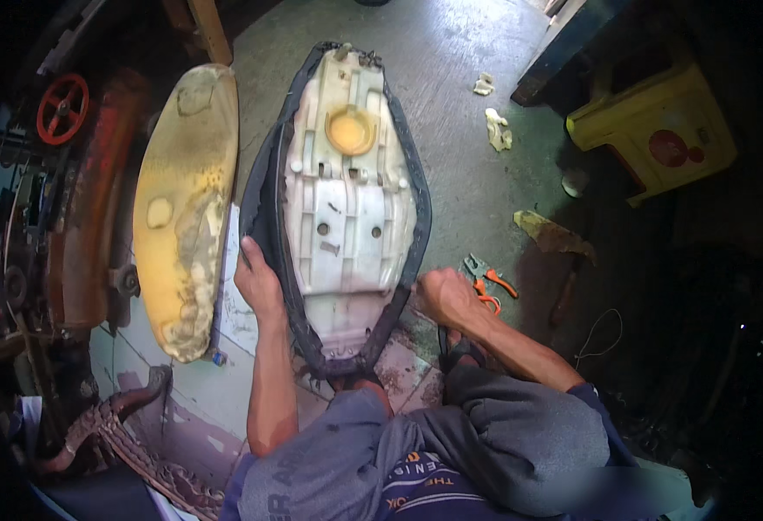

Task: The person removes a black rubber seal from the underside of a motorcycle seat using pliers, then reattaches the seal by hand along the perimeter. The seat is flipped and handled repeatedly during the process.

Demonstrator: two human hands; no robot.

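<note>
A motorcycle seat (355,226) lies underside up in front of me, its white plastic base showing and its narrow end toward my feet. A black seat cover (414,165) wraps the rim all round; on the left it stands out from the base in a loose fold. My left hand (260,276) grips that fold, thumb on the near side, with most of its fingers hidden. My right hand (452,298) is closed in a fist at the lower right edge of the cover; what its fingers hold is hidden. Pliers (491,278) with orange handles lie just beyond it.
A worn yellow foam pad (181,208) lies left of the seat. Past it stands dark machinery with a red handwheel (62,109). Foam scraps (498,130) dot the floor to the right. A yellow plastic stool (659,130) is at the far right. A carved wooden piece (108,425) sits lower left.
</note>
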